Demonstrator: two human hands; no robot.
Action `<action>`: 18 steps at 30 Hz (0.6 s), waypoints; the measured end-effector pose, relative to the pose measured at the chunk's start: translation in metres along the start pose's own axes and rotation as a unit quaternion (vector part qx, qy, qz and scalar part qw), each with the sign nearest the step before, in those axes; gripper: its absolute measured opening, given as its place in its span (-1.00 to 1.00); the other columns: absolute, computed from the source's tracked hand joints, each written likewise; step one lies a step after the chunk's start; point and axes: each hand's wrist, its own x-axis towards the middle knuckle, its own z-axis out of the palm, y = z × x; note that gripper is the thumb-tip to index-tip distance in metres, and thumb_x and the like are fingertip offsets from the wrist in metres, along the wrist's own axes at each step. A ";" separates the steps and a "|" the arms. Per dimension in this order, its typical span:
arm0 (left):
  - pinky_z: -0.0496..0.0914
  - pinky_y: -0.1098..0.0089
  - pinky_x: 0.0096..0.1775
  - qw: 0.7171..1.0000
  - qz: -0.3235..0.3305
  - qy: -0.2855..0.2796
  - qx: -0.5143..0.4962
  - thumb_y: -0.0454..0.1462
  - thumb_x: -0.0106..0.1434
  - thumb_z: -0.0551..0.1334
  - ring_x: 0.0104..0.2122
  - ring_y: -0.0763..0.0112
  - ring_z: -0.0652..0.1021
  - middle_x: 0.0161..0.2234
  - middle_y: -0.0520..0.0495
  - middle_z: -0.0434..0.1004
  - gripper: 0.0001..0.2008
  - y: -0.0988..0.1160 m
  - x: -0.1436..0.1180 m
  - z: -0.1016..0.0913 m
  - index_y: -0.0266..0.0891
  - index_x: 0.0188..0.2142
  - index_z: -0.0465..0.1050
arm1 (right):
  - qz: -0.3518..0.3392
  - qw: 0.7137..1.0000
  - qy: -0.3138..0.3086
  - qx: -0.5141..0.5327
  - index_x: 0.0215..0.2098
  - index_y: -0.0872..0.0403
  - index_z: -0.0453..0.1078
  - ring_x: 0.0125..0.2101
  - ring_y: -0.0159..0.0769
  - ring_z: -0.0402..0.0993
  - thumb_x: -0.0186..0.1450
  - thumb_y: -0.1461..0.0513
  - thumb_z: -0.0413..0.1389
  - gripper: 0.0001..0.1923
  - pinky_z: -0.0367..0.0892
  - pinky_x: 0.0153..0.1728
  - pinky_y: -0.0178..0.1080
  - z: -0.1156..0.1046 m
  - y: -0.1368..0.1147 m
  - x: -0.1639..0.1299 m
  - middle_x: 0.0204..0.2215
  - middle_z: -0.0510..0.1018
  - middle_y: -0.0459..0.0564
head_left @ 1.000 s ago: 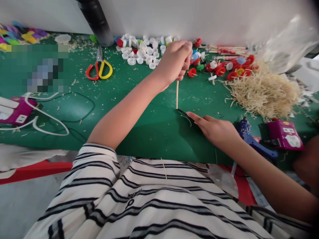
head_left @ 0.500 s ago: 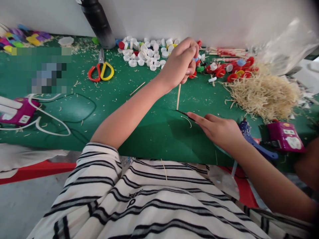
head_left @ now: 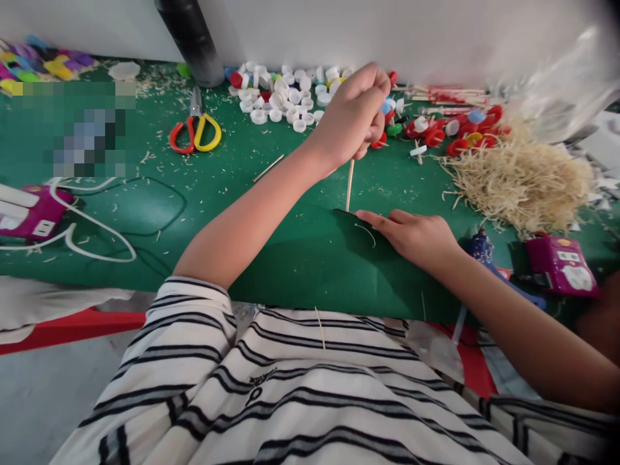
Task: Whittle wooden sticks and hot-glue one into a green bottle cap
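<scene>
My left hand [head_left: 353, 116] is closed around the top of a thin wooden stick [head_left: 349, 184], which stands almost upright with its lower tip on the green mat [head_left: 290, 258]. My right hand [head_left: 416, 236] lies low on the mat just right of the stick's tip. Its fingers press on a thin dark blade [head_left: 346, 213] whose point reaches the foot of the stick. A curled sliver of wood lies beside the blade.
Red-and-yellow scissors [head_left: 196, 129], several white bottle caps [head_left: 285, 97] and red caps on sticks [head_left: 445, 132] lie at the back. A heap of wood shavings [head_left: 523, 181], a blue glue gun [head_left: 482, 248] and a purple box [head_left: 562, 265] sit right. A loose stick [head_left: 268, 168] lies left of my forearm.
My left hand has shifted slightly right and away with the stick. My right hand has slid the blade in against the stick's tip. A loose stick now shows beside my forearm.
</scene>
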 end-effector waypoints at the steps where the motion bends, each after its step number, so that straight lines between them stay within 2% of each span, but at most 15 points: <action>1: -0.21 0.56 -0.59 1.000 0.007 -0.001 0.010 -0.54 0.28 0.13 -0.73 0.65 0.10 -0.72 0.14 0.04 -0.70 0.000 -0.001 0.001 -0.19 -0.52 0.26 | 0.000 1.000 0.003 0.003 0.53 -0.32 0.24 -0.46 -0.33 0.34 0.59 0.22 -0.12 -0.40 -0.13 -0.52 -0.21 0.000 0.001 -0.002 -0.33 0.57 -0.01; 8: -0.16 0.54 -0.58 0.996 0.030 -0.006 0.079 -0.51 0.25 0.10 -0.72 0.59 0.08 -0.69 0.14 0.02 -0.74 0.000 0.000 0.001 -0.15 -0.48 0.21 | 0.064 0.996 0.041 0.049 0.48 -0.28 0.35 -0.46 -0.24 0.37 0.61 0.12 -0.24 -0.41 -0.04 -0.50 -0.17 -0.014 0.008 -0.003 -0.27 0.64 0.06; 13: -0.19 0.54 -0.58 0.997 0.015 0.023 0.070 -0.53 0.22 0.10 -0.74 0.59 0.05 -0.71 0.14 0.01 -0.72 0.001 0.002 0.000 -0.16 -0.51 0.22 | 0.065 0.995 0.025 0.076 0.54 -0.24 0.24 -0.41 -0.25 0.45 0.62 0.09 -0.23 -0.41 0.04 -0.48 -0.17 -0.011 0.006 0.001 -0.18 0.66 0.03; 18: -0.19 0.50 -0.59 0.998 0.019 0.023 0.062 -0.54 0.20 0.12 -0.74 0.57 0.06 -0.72 0.12 0.06 -0.71 0.000 0.002 -0.001 -0.15 -0.54 0.25 | 0.070 0.992 0.015 0.106 0.58 -0.24 0.16 -0.33 -0.22 0.55 0.63 0.08 -0.20 -0.41 0.14 -0.45 -0.19 -0.006 0.003 -0.003 -0.08 0.69 0.02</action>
